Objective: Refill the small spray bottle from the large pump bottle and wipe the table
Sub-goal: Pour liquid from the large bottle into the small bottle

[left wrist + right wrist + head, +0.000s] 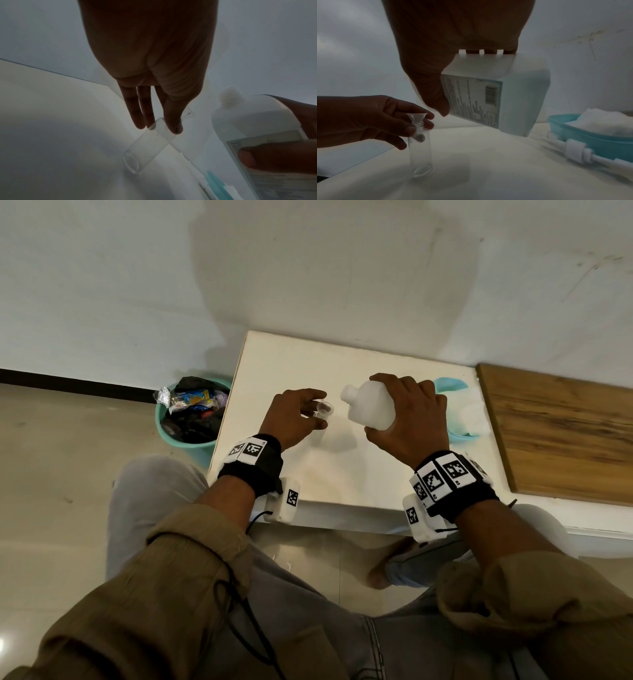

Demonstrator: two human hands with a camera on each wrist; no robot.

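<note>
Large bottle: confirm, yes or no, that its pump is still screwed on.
No: the large bottle shows a bare open neck, and the pump lies on the table.

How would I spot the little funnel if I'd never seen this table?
Start at the white table by the wall. The left hand steadies a small clear bottle standing there. The funnel is the tiny clear cone in its neck, much smaller than the tilted big white bottle beside it.

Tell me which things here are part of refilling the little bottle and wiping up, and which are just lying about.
Part of the job:
small clear bottle
funnel
large bottle
pump head
teal tub of white wipes
table

Lying about:
trash bucket
wooden board
</note>
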